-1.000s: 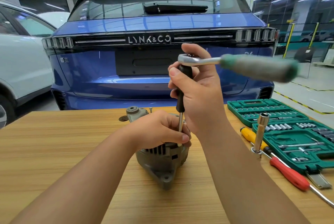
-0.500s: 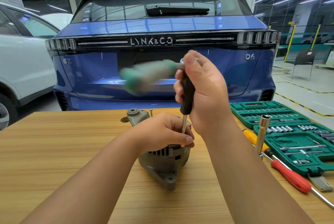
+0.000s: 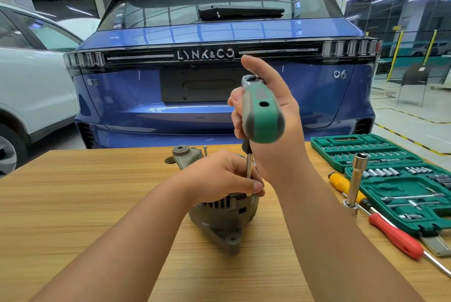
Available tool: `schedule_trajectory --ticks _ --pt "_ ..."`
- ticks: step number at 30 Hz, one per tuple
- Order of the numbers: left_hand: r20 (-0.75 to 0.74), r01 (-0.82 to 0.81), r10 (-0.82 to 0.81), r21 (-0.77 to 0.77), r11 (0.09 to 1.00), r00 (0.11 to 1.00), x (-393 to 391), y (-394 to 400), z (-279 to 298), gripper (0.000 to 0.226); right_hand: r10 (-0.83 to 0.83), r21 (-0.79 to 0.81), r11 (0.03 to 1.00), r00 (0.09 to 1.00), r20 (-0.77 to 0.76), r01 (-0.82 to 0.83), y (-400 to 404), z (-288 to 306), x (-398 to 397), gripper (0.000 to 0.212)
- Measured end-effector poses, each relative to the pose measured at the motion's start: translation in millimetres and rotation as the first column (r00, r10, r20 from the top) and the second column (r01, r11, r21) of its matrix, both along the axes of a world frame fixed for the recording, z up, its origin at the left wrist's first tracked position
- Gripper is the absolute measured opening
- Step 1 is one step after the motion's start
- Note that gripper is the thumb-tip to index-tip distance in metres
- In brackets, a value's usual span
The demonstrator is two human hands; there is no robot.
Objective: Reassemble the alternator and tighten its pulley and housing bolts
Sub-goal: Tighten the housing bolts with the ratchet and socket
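Left hand point(image 3: 219, 177) clamps the grey cast-metal alternator point(image 3: 224, 218) and steadies the extension shaft so it won't wobble, right hand point(image 3: 273, 126) grips the green-handled ratchet point(image 3: 262, 111) to tighten.

I see open table point(image 3: 85, 204) on the left of the alternator point(image 3: 224, 218); on the right an upright socket tube point(image 3: 353, 179), screwdrivers point(image 3: 395, 235) and tool case point(image 3: 402, 194) block the way.

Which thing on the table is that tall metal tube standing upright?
Look at the green socket case on the table's right side. At its near-left edge, beside the yellow-handled screwdriver, stands the silver socket tube. It alone stands upright; neighbouring tools lie flat.
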State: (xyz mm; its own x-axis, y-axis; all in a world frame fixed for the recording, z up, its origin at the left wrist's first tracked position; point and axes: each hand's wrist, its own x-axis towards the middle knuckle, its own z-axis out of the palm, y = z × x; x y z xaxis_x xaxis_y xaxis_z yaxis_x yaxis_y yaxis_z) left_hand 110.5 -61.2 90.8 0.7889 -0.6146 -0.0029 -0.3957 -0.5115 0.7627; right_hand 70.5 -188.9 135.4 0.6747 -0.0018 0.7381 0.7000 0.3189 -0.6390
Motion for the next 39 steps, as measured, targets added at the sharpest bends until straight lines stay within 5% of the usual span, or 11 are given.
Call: schedule_trajectory --ticks 6,9,12,17,22,27,31,36,39 --pt "0.003 0.001 -0.001 0.029 1.0 1.0 0 1 0 0.01 0.222 0.106 0.973 0.96 -0.172 -0.206 -7 7 -3 0.044" --pt "-0.006 0.001 -0.001 0.013 1.0 1.0 1 0 -1 0.01 0.232 0.068 0.972 0.953 -0.193 -0.223 -8 8 -2 0.028" --pt "-0.004 -0.003 0.003 -0.011 1.0 1.0 2 0 -2 0.012 0.17 0.077 0.985 0.964 -0.206 -0.158 -6 5 -2 0.033" --pt "0.031 0.004 -0.006 0.061 0.998 1.0 0 -3 -1 0.013 -0.218 0.063 0.968 0.941 -0.26 0.242 -8 5 0 0.022" --pt "0.026 0.004 -0.005 0.029 1.0 1.0 1 -2 -1 0.011 0.022 0.039 0.999 0.973 -0.231 -0.013 -10 3 1 0.029" --pt "0.04 -0.006 0.005 0.016 1.0 0.999 -1 -2 -3 0.012 -0.05 -0.016 0.999 0.998 0.026 0.051 4 -1 3 0.042" --pt "0.037 -0.031 0.03 0.041 0.999 0.999 -2 -3 -1 0.009 -0.061 -0.009 0.998 0.998 -0.012 0.06 -1 -4 6 0.042" --pt "0.058 -0.026 0.024 0.04 0.999 0.998 -3 -2 -1 0.01 0.264 0.157 0.956 0.96 -0.093 -0.248 -7 -2 3 0.041" --pt "0.056 -0.025 0.022 0.056 0.998 0.998 -2 -2 -1 0.01 0.185 0.108 0.979 0.975 -0.121 -0.172 -7 0 2 0.033"
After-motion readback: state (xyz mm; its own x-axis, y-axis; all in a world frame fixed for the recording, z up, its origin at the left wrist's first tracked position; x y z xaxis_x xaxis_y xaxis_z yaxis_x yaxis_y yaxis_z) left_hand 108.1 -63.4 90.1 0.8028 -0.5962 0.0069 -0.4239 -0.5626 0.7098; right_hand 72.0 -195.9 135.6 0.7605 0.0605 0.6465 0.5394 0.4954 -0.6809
